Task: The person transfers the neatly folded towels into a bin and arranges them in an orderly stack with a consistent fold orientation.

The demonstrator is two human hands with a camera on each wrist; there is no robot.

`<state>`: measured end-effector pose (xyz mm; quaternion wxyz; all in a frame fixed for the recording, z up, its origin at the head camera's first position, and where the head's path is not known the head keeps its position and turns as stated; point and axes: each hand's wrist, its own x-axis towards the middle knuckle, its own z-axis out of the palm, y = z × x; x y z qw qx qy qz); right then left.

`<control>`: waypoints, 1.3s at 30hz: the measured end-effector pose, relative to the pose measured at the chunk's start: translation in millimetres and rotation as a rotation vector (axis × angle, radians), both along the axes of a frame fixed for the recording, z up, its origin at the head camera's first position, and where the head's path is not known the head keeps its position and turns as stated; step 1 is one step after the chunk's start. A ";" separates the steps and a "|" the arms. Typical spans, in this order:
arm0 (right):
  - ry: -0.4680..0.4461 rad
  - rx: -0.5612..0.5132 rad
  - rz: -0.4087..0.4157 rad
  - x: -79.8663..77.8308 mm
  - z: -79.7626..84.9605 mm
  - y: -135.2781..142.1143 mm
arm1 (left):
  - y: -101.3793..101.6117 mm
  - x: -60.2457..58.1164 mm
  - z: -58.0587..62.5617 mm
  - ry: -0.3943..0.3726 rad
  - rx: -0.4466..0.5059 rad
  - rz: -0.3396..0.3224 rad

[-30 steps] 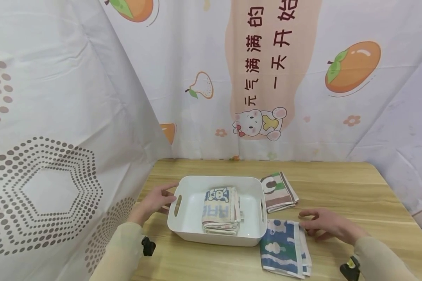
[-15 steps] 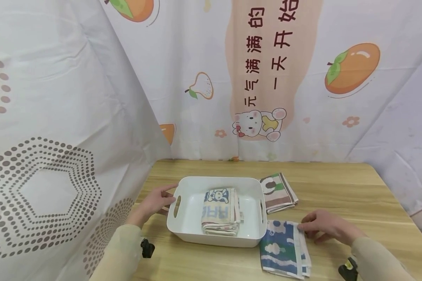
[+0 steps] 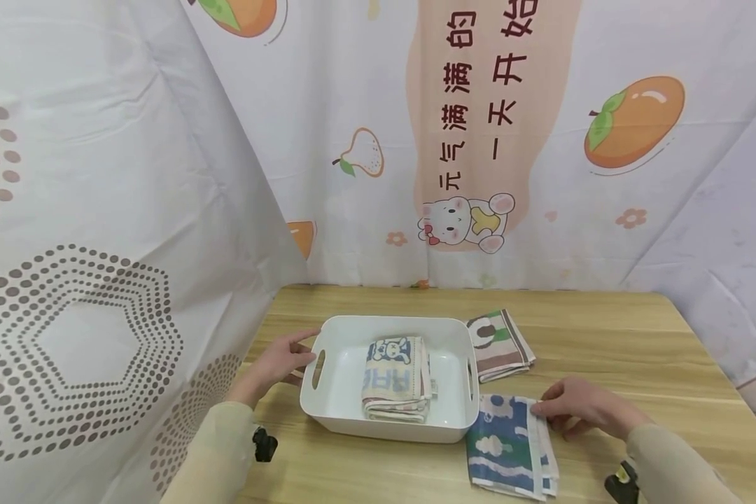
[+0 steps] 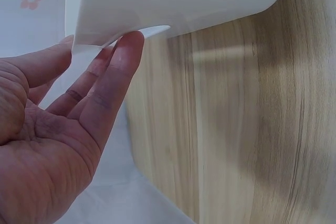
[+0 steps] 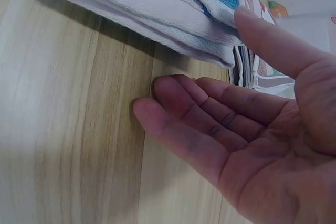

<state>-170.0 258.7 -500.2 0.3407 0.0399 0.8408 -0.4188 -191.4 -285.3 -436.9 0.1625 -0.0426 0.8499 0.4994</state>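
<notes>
A white plastic basket [image 3: 334, 406] with cut-out handles stands on the table, a folded towel [image 3: 393, 378] with blue print lying inside. At its left end, my left hand [image 3: 277, 360] holds the rim by the handle; in the left wrist view thumb [image 4: 50, 64] and fingers [image 4: 113, 80] meet the wall there. To the right of the basket lies a folded blue, green and white towel [image 3: 502, 444]. The thumb of my right hand [image 3: 582, 406] touches its right edge, while the other fingers [image 5: 178, 135] are relaxed beside it, over the wood.
Behind the blue towel, a folded brown, green and white towel [image 3: 499, 346] lies against the basket's right end. The wooden table [image 3: 617, 329] backs onto a printed curtain [image 3: 353, 259]. Another patterned curtain [image 3: 164, 210] hangs along the left side.
My right hand has moved slightly left, its thumb coming down onto the towel's edge. My left hand and the basket stay in place.
</notes>
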 end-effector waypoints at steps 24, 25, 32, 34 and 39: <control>0.007 0.076 0.016 2.2 2.7 -11.0 | 1.7 1.0 3.4 -0.007 -0.022 0.000; 0.008 0.079 0.014 2.2 3.0 -11.4 | 1.8 1.0 3.6 -0.007 -0.023 0.000; 0.018 0.111 0.036 1.3 5.4 -15.5 | 1.3 0.8 3.3 -0.004 -0.017 -0.002; 0.019 0.112 0.034 1.4 5.3 -16.3 | 1.0 0.7 2.5 -0.005 -0.016 -0.002; 0.018 0.082 0.019 3.8 2.3 -16.0 | 1.0 0.6 1.3 -0.008 -0.015 -0.002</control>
